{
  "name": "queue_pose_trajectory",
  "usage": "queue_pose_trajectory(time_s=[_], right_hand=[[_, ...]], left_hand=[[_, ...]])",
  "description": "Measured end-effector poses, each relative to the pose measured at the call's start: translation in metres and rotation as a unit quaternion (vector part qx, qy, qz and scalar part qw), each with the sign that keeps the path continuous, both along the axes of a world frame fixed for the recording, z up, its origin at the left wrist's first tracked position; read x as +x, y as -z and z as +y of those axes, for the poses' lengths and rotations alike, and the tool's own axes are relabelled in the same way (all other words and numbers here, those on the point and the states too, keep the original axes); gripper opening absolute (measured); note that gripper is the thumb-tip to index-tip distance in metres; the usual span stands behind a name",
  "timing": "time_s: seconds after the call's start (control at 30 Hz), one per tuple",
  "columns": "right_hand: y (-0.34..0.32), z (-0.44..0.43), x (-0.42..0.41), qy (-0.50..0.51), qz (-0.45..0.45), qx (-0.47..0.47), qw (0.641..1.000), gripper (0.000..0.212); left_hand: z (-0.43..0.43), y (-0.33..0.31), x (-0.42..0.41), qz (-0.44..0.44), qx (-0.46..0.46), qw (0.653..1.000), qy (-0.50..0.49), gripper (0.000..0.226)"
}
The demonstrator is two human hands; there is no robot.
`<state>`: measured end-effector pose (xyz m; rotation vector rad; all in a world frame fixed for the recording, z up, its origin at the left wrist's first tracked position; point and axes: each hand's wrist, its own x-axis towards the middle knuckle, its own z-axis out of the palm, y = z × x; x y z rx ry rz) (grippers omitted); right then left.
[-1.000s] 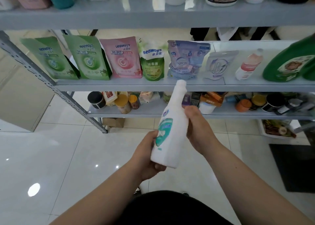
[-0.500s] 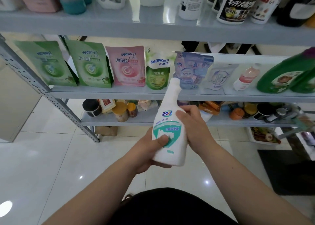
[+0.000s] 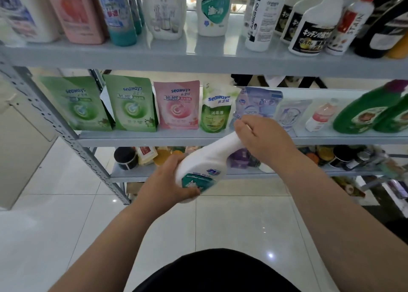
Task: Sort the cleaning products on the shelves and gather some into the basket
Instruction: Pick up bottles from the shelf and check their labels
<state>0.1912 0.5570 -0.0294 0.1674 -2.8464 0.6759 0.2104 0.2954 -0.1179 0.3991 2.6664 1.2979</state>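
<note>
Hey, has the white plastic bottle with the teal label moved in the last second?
Yes. The white plastic bottle with the teal label has tipped from nearly upright to slanting, neck rightward; its base has risen nearer the grey lower shelf.

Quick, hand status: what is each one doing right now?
Left hand: grips the base of the white bottle.
Right hand: grips the bottle's neck.

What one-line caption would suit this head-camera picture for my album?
Two hands hold a tilted white bottle before shelves of cleaning products: left hand grips its base, right hand its neck.
</note>
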Motion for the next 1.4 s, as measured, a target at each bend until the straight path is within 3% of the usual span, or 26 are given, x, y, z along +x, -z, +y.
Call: queue_pose_trajectory(time_s=[0.17, 0.23, 0.33, 0.47, 0.6, 0.7, 0.77, 0.87, 0.97, 1.1, 1.23, 1.3, 1.4], right_hand=[[-0.007, -0.029, 0.011, -0.142, 0.162, 0.021, 0.976, 0.044], [-0.01, -0.039, 0.011, -0.169, 0.178, 0.018, 0.969, 0.04], [-0.014, -0.049, 0.004, -0.13, 0.128, 0.011, 0.983, 0.035], [-0.006, -0.057, -0.016, -0.01, -0.008, 0.053, 0.999, 0.033], [-0.007, -0.065, -0.026, 0.027, -0.021, -0.112, 0.993, 0.039], [-0.009, -0.071, -0.032, -0.009, -0.047, -0.277, 0.96, 0.025], [-0.002, -0.075, -0.033, -0.031, -0.082, -0.325, 0.942, 0.049], [0.008, -0.077, -0.037, -0.057, -0.103, -0.372, 0.921, 0.072], [-0.004, -0.067, -0.06, -0.062, -0.069, -0.425, 0.9, 0.074], [-0.038, -0.042, -0.109, -0.071, 0.017, -0.46, 0.885, 0.07], [-0.07, -0.018, -0.156, -0.083, 0.091, -0.474, 0.872, 0.071], [-0.08, -0.01, -0.176, -0.075, 0.115, -0.467, 0.873, 0.068], [-0.082, -0.005, -0.206, -0.042, 0.134, -0.437, 0.888, 0.053]], left_hand=[[-0.041, 0.0, -0.019, -0.119, 0.087, 0.982, 0.122, 0.077], [-0.051, 0.002, -0.02, -0.129, 0.11, 0.974, 0.148, 0.074], [-0.056, 0.005, -0.017, -0.11, 0.083, 0.985, 0.105, 0.077], [-0.055, 0.009, -0.016, -0.025, 0.021, 0.999, 0.013, 0.075], [-0.051, 0.007, -0.019, -0.017, 0.064, 0.998, 0.006, 0.066], [-0.039, -0.004, -0.028, -0.05, 0.194, 0.98, -0.008, 0.049], [-0.028, -0.017, -0.042, -0.067, 0.287, 0.955, -0.026, 0.042], [-0.01, -0.048, -0.07, -0.057, 0.341, 0.937, -0.048, 0.045], [0.012, -0.079, -0.101, -0.035, 0.341, 0.938, -0.05, 0.05], [0.047, -0.128, -0.14, 0.065, 0.306, 0.949, -0.022, 0.034], [0.061, -0.163, -0.188, 0.158, 0.275, 0.948, -0.015, 0.035], [0.056, -0.163, -0.219, 0.222, 0.159, 0.96, -0.058, 0.036], [0.049, -0.151, -0.258, 0.306, -0.161, 0.932, -0.105, 0.032]])
